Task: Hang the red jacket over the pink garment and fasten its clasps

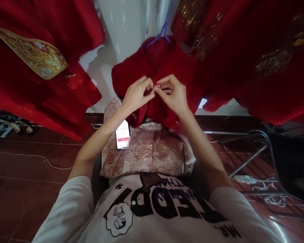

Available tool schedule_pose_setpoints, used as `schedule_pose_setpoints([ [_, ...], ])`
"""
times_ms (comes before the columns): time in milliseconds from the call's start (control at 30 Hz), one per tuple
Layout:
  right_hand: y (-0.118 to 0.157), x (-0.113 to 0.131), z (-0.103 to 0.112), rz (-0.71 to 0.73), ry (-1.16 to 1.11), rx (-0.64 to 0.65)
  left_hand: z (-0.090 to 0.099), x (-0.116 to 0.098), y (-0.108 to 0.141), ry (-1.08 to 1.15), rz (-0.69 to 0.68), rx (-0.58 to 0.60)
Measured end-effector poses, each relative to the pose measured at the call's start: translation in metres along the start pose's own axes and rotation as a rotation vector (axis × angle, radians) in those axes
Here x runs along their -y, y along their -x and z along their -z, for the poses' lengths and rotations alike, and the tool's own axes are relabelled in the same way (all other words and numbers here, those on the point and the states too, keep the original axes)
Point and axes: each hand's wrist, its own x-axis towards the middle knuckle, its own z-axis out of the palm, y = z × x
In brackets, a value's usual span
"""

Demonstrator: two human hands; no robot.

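A red garment (131,72) hangs on a purple hanger (164,32) in the middle of the view. At its front, below the neckline, both hands meet. My left hand (140,91) is closed in a pinch at the left side of a small red piece with light beads (157,86). From the other side my right hand (172,92) pinches the same beaded piece between thumb and forefinger. What lies between my left fingertips is too small to make out. Pink-gold brocade fabric (144,152) lies across the lap below the garment.
A lit phone (122,136) rests on the brocade below my left wrist. Red garments with gold decoration (50,62) hang on both sides. At the right stand a metal-framed chair (271,148) and tangled white cables (271,192). Shoes (20,127) are at far left.
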Motion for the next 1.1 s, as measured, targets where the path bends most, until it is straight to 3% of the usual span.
schedule_pose_setpoints([
  [433,-0.005,-0.010,0.000,-0.029,0.008,0.047,0.006,0.008,-0.007,-0.092,-0.080,0.120],
  [733,-0.005,-0.004,0.010,-0.058,0.136,0.149,0.012,-0.002,-0.009,-0.139,-0.077,0.236],
  [933,-0.007,-0.004,0.003,-0.031,0.197,0.177,0.010,0.005,-0.009,-0.092,-0.112,0.216],
  [1100,-0.011,-0.004,-0.005,-0.052,0.208,0.160,0.001,0.000,-0.011,0.104,-0.054,0.097],
])
